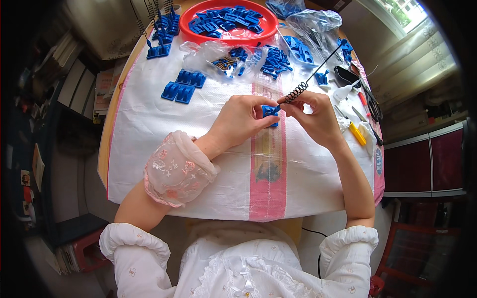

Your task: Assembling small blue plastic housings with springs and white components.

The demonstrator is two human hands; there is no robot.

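Note:
Over the middle of the table, my left hand [236, 121] pinches a small blue plastic base [269, 111] between thumb and fingers. My right hand [318, 116] is closed on the lower end of a black coiled spring rod [297, 92], where a small blue fitting meets the base. The thin rod slants up to the right, away from the base, and carries a dark tip at its top. My fingers partly hide the joint between fitting and base, so I cannot tell how far they are fitted together. To the left lie paired blue bases [178, 92] on the white sheet.
At the back stands a red basin [186, 25] full of blue parts. Plastic bags with small blue pieces [276, 60] and screws lie before it. Assembled spring pieces [159, 51] stand at the far left. On the right are a yellow-handled knife [357, 134], scissors [373, 105] and a white bottle [343, 93].

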